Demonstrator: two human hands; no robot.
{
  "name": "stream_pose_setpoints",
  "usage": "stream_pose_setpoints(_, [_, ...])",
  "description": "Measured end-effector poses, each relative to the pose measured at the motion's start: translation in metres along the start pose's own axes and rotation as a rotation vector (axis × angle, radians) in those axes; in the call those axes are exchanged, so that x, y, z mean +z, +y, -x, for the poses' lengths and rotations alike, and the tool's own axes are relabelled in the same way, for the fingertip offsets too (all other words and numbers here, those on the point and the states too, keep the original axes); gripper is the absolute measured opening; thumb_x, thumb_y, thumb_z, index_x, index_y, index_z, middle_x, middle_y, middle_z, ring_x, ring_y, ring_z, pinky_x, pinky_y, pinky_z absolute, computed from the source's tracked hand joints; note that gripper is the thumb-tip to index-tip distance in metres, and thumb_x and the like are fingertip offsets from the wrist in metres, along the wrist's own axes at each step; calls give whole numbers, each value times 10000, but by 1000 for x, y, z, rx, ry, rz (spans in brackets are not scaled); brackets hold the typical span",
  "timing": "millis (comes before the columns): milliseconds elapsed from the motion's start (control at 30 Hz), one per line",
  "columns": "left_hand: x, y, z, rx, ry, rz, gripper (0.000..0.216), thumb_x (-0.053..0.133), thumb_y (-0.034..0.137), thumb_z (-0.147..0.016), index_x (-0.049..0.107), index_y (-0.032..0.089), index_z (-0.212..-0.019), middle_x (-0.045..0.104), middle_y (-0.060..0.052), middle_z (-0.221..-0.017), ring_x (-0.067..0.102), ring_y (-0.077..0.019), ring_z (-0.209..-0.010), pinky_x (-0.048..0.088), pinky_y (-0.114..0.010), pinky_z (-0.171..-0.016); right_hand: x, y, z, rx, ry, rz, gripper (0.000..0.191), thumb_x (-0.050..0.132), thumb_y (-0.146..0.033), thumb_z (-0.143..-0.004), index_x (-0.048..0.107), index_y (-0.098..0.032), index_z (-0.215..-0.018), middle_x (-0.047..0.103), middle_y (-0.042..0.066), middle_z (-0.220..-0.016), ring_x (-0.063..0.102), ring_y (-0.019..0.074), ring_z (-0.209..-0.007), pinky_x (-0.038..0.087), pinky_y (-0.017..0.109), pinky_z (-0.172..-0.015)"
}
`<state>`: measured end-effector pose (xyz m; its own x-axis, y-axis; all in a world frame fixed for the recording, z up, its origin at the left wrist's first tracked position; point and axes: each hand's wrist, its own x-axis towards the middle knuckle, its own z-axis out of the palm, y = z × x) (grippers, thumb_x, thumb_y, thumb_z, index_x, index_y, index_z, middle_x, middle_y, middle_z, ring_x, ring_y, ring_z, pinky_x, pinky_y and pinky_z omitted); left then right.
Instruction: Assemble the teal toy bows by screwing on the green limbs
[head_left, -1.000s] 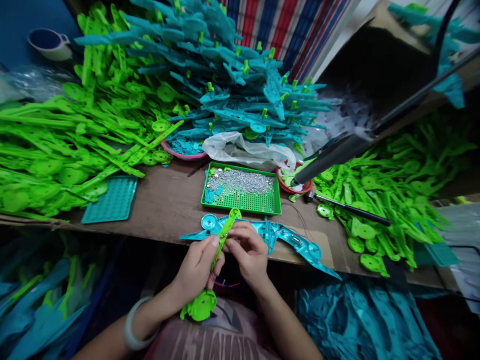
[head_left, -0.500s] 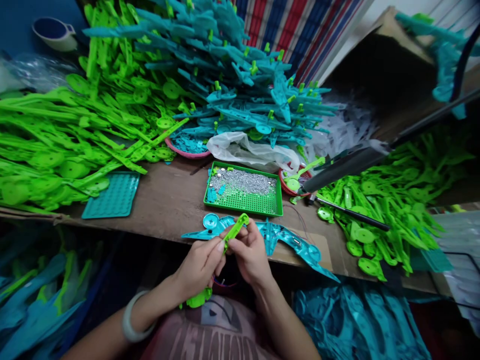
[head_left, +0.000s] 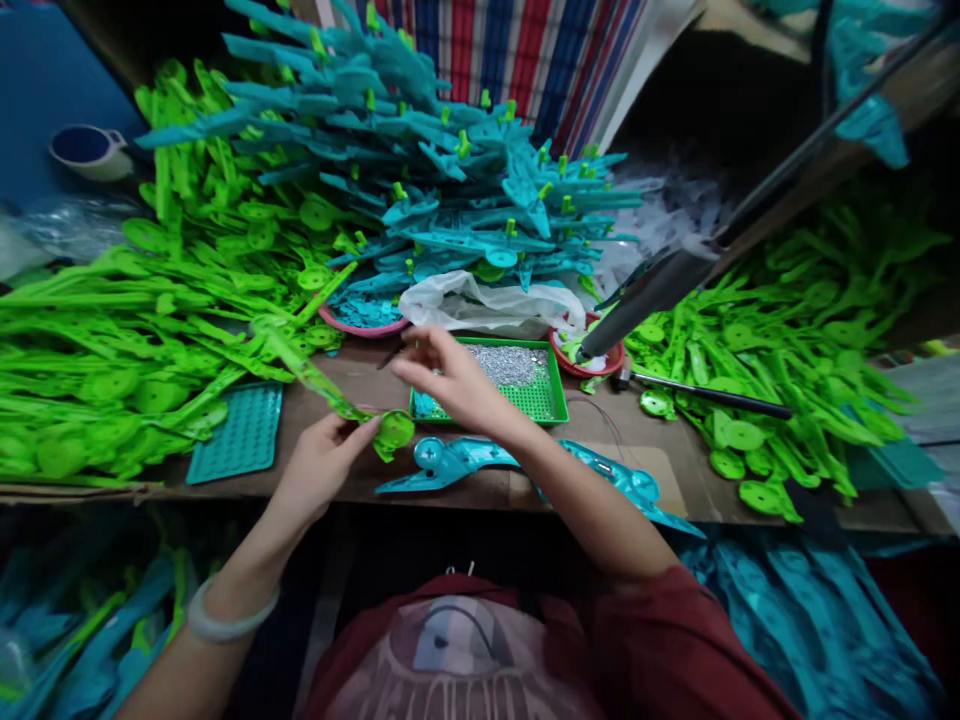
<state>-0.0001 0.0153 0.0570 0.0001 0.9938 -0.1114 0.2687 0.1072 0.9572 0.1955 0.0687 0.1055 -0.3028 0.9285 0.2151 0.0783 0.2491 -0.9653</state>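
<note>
My left hand pinches a long bright green plastic strip that ends in a round disc, held over the bench's front edge and slanting up to the left. My right hand reaches forward above the left end of a green tray holding small silvery screws, its fingers curled together; whether it holds anything I cannot make out. Just below my right forearm, a teal plastic shell lies flat on the wooden bench.
Heaps of green strips fill the left, a stack of assembled teal parts the back, more green pieces the right. A teal grid plate, pink bowl, white bag, red bowl and hanging electric screwdriver are near.
Both hands left my lap and separated. The left swung the green strip up and leftward over the bench; the right let go of it and reached forward to the screw tray.
</note>
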Motion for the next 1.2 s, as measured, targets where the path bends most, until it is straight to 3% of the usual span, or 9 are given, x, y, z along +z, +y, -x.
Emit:
stream_pose_setpoints(67, [-4, -15, 1, -112, 89, 130, 583, 827, 577, -677, 687, 145, -1042, 771, -89, -999, 729, -248, -894, 609, -374, -834, 1, 19, 30, 44, -109, 131, 312, 702, -342, -887, 598, -208, -1149, 717, 33, -939, 694, 174, -865, 582, 336, -781])
stream_pose_setpoints(133, [0, -24, 7, -229, 45, 238, 618, 878, 549, -616, 666, 146, -1034, 768, -78, -978, 743, -234, -860, 628, -377, -818, -2, 37, 68, 100, -195, 136, 372, 698, -320, -896, 578, -222, -1235, 722, 43, -993, 697, 168, -856, 582, 325, -772])
stream_pose_setpoints(300, [24, -17, 15, -428, -166, 288, 527, 874, 495, -644, 675, 143, -981, 773, -58, -923, 755, -221, -830, 647, -363, -783, -19, 59, 120, 151, -78, 68, 384, 701, -292, -904, 609, -237, -1273, 686, 44, -1032, 654, 146, -862, 557, 298, -772])
stream_pose_setpoints(400, [31, -9, 9, -433, -263, 215, 439, 836, 466, -707, 699, 146, -975, 779, -53, -837, 751, -211, -758, 638, -333, -714, -27, 60, 122, 111, -27, 98, 385, 719, -290, -893, 621, -259, -1264, 698, 57, -1086, 642, 183, -972, 541, 338, -832])
stream_pose_setpoints(533, [35, -6, 3, -498, -361, 181, 361, 818, 433, -727, 721, 147, -926, 777, -57, -770, 738, -201, -695, 613, -300, -638, -34, 60, 124, 112, -3, 68, 298, 679, -261, -920, 636, -254, -1215, 701, 50, -1021, 654, 186, -947, 538, 347, -830])
stream_pose_setpoints(867, [30, -4, 2, -592, -373, 141, 407, 813, 471, -744, 705, 154, -976, 769, -25, -763, 712, -141, -708, 578, -227, -664, -34, 61, 127, 12, -41, 136, 271, 646, -211, -939, 615, -211, -1208, 713, 77, -1057, 657, 184, -981, 544, 356, -858])
stream_pose_setpoints(1067, [39, -2, -1, -617, -441, 69, 400, 795, 487, -700, 706, 147, -893, 764, -36, -729, 710, -159, -678, 567, -250, -648, -38, 59, 130, 56, -61, 82, 233, 616, -218, -953, 625, -226, -1186, 706, 57, -1023, 669, 166, -928, 559, 311, -805])
stream_pose_setpoints(1133, [37, -3, -2, -612, -459, -22, 360, 744, 503, -745, 686, 157, -827, 737, -24, -663, 680, -152, -599, 537, -248, -587, -34, 54, 130, 51, -41, 109, 285, 638, -251, -943, 600, -237, -1225, 702, 55, -1033, 671, 175, -939, 562, 322, -825])
stream_pose_setpoints(1200, [32, -6, 1, -539, -459, -166, 376, 669, 541, -814, 642, 175, -728, 659, 7, -542, 605, -138, -479, 472, -246, -505, -22, 48, 126, 48, -24, 183, 464, 710, -309, -896, 534, -234, -1319, 690, 77, -1102, 664, 206, -1006, 560, 364, -887])
